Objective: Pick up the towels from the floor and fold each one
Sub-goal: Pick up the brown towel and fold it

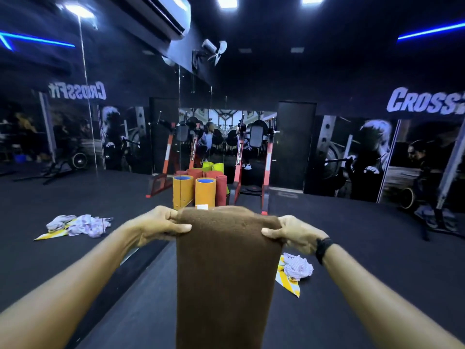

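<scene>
Both arms reach forward, left hand (161, 224) and right hand (293, 233) pinching the brown towel's (227, 268) top corners

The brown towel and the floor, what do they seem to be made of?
Brown towel: likely terry cloth, matte and fuzzy, hanging limp from both hands. Floor: perhaps rubber matting, dark, matte and finely grained; carpet cannot be excluded.

Plain brown towel (227, 273) at centre; lilac-striped towel (298, 267) with yellow-white cloth (289, 283) lower right; orange rolls (205, 192) above; black floor (364, 248).
</scene>
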